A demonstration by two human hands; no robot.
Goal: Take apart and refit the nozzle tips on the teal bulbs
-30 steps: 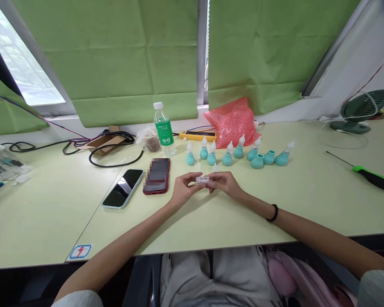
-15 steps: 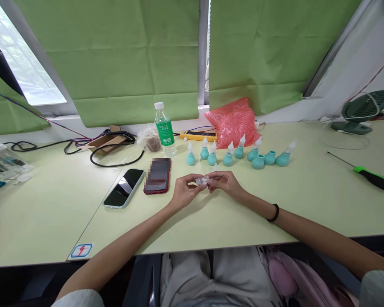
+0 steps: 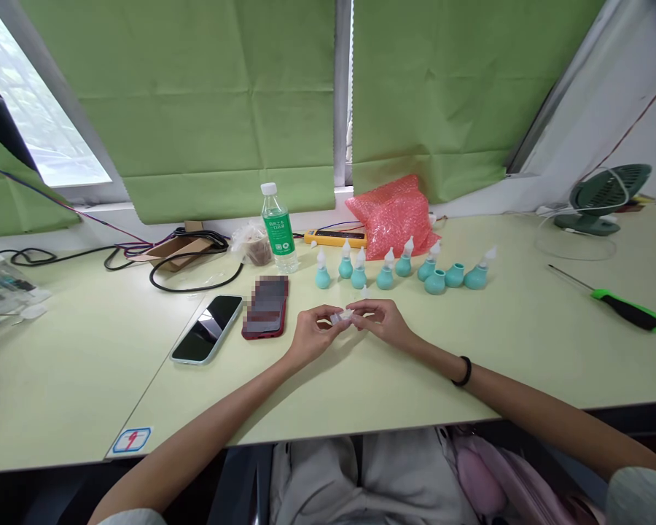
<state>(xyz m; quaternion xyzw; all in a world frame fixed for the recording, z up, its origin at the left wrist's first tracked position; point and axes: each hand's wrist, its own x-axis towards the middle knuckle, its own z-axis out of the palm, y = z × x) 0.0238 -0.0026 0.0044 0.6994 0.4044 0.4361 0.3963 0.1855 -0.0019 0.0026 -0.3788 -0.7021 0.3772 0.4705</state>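
My left hand (image 3: pixel 310 334) and my right hand (image 3: pixel 380 321) meet just above the pale green table (image 3: pixel 372 379). Both pinch a small clear plastic piece (image 3: pixel 340 316) between their fingertips. Behind them stands a row of several teal bulb aspirators (image 3: pixel 385 274) with white tips. Two bulbs (image 3: pixel 434 281) in the row have no tip. A loose clear tip (image 3: pixel 364 292) lies just beyond my right fingers.
Two phones (image 3: pixel 206 338) lie left of my hands, one with a red case (image 3: pixel 264 316). A water bottle (image 3: pixel 276 228), pink bubble wrap (image 3: pixel 394 214), a yellow power strip (image 3: pixel 334 238) and black cables (image 3: pixel 191 257) line the back. A green-handled screwdriver (image 3: pixel 617 309) and a fan (image 3: pixel 598 200) are at right.
The view has tilted up a little. My hands have stayed together on the clear piece, turning it slightly between the fingertips.
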